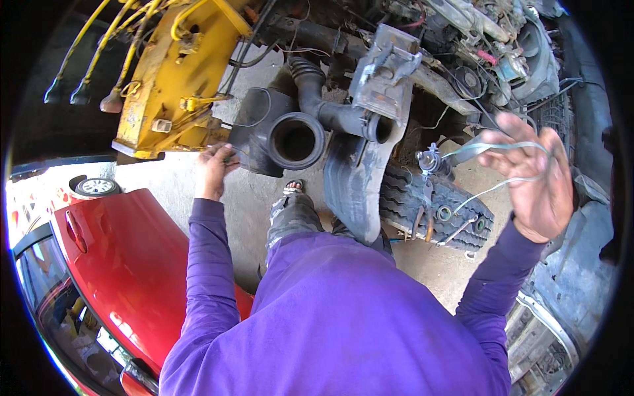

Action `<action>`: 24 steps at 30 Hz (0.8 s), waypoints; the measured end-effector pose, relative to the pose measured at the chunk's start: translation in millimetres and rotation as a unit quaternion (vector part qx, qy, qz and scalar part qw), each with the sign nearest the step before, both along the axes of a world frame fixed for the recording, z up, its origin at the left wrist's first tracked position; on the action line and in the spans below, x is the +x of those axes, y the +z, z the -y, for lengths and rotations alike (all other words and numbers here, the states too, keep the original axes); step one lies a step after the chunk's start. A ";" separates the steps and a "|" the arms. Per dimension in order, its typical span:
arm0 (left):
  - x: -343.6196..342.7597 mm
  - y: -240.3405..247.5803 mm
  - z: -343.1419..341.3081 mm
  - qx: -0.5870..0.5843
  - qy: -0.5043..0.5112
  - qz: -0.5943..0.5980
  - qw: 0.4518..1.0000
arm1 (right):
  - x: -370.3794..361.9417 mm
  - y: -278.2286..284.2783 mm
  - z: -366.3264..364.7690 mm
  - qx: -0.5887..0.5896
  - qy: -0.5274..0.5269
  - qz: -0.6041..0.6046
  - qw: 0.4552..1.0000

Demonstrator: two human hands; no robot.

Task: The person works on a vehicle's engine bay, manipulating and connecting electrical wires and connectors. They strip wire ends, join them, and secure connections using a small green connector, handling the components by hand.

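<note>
My left hand [216,164] is at the lower left side of a black air filter housing [254,148] with a round opening. Its fingers are pinched together on something small that I cannot make out. To the right, my right hand [531,181] is raised with its fingers apart. A loop of thin green wire [492,191] crosses in front of its palm and runs back toward a small metal fitting [429,160]. That fitting sits by a worn tyre [403,201], where pliers [424,214], a wrench [459,231] and a small ring [444,213] lie.
A ribbed black hose [308,74] joins a black duct [353,185] in front of me. At the upper left stands a yellow metal housing [168,79] with levers. A red car [132,264] is close on my left. Engine parts [462,72] fill the upper right.
</note>
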State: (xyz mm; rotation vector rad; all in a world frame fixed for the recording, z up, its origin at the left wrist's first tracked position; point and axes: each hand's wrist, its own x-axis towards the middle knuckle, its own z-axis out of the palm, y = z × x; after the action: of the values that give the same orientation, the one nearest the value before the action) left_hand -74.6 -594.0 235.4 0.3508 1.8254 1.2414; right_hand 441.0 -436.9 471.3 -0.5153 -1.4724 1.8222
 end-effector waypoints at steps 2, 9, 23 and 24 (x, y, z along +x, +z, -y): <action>1.6 -3.7 10.0 0.006 0.015 0.081 0.997 | -53.2 -2.6 13.5 -0.040 0.015 -0.066 0.997; 21.2 -8.7 -5.3 0.039 0.058 0.263 0.962 | -217.4 -18.0 69.5 -0.020 0.033 -0.078 0.996; -30.7 -42.9 -24.3 -0.039 0.064 0.500 0.863 | -308.3 -105.8 133.6 -0.051 0.113 0.182 0.976; -31.3 -46.8 -17.3 -0.018 0.061 0.511 0.857 | -305.2 -115.9 133.2 -0.046 0.085 0.149 0.984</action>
State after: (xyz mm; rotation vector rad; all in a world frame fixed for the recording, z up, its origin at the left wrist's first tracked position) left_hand -105.9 -576.7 188.6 -0.4120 0.9338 1.1342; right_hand 135.8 -570.2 355.4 -0.7549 -1.6795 2.0200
